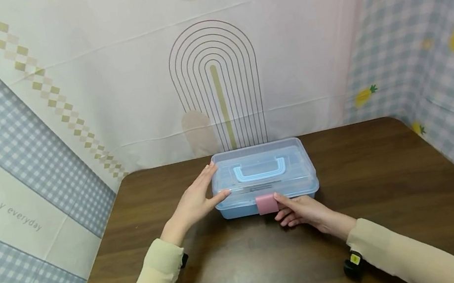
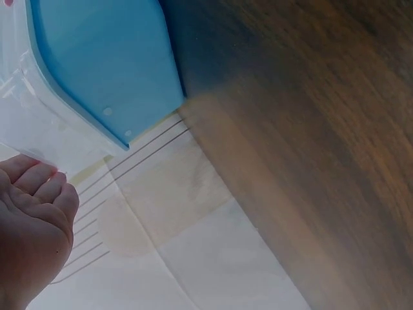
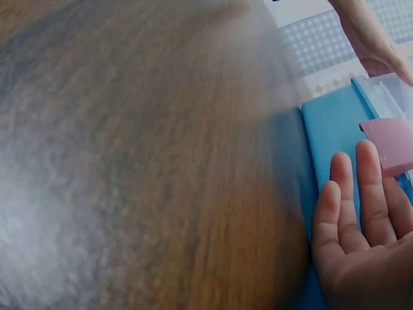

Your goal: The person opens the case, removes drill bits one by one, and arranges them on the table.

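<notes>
A storage box (image 1: pixel 261 158) with a see-through lid, a light blue base and a light blue carrying handle (image 1: pixel 260 170) stands on the table, its lid down. A pink latch (image 1: pixel 267 204) sits at the front middle. My left hand (image 1: pixel 194 202) touches the left side of the lid, thumb spread from the fingers. Beside the latch is my right hand (image 1: pixel 304 211), its thumb tip at the latch's right edge. In the right wrist view the fingers (image 3: pixel 368 174) extend loosely by the pink latch (image 3: pixel 390 145). The box's contents cannot be made out.
The brown wooden table (image 1: pixel 248 268) ends at a printed cloth (image 1: pixel 130 77) hanging behind the box. Checked cloth (image 1: pixel 446 75) with pineapples hangs along the right side, and more checked cloth (image 1: pixel 16 121) along the left.
</notes>
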`<control>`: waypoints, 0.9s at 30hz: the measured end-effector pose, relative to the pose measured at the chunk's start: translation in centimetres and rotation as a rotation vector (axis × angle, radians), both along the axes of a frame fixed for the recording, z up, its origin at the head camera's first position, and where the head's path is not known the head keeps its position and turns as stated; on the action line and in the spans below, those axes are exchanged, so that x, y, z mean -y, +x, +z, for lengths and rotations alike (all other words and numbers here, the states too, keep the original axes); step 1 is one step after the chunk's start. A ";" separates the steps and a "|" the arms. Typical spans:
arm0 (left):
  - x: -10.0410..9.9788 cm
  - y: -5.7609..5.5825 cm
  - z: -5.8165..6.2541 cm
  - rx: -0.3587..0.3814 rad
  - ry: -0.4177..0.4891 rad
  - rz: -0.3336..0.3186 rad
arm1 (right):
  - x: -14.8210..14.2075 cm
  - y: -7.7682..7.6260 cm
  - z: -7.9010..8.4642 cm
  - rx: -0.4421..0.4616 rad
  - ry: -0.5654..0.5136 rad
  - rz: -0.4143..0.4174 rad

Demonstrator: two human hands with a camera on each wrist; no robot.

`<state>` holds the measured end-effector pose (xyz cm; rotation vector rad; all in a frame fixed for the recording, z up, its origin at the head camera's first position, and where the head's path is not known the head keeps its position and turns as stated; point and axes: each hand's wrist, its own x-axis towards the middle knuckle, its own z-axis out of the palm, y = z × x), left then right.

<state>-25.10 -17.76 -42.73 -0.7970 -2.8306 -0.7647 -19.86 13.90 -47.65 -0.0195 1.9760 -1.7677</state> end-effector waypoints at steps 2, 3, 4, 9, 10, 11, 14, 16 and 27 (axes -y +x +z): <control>0.0 0.0 0.0 0.001 0.002 0.002 | 0.0 0.0 0.0 0.003 -0.015 0.017; 0.0 0.0 0.0 0.003 0.003 0.003 | -0.1 -0.1 0.0 0.007 -0.027 0.026; 0.0 -0.1 0.0 0.002 0.004 0.002 | -0.1 -0.1 0.0 0.010 -0.041 0.035; 0.1 -0.2 -0.1 -0.009 0.007 0.001 | -0.4 -0.3 -0.2 0.038 -0.108 0.069; 0.1 -0.2 -0.1 -0.011 0.008 0.000 | -0.5 -0.3 -0.2 0.043 -0.118 0.071; 0.1 -0.2 -0.1 -0.011 0.009 0.001 | -0.5 -0.3 -0.3 0.049 -0.127 0.073; 0.0 -0.2 -0.2 -0.008 0.008 0.005 | -0.5 -0.4 -0.3 0.058 -0.144 0.085; 0.0 -0.2 -0.2 -0.007 0.007 0.007 | -0.5 -0.5 -0.3 0.070 -0.155 0.088; 0.1 -0.2 -0.1 0.009 0.013 0.017 | -1.2 -0.5 -0.2 0.080 -0.196 0.184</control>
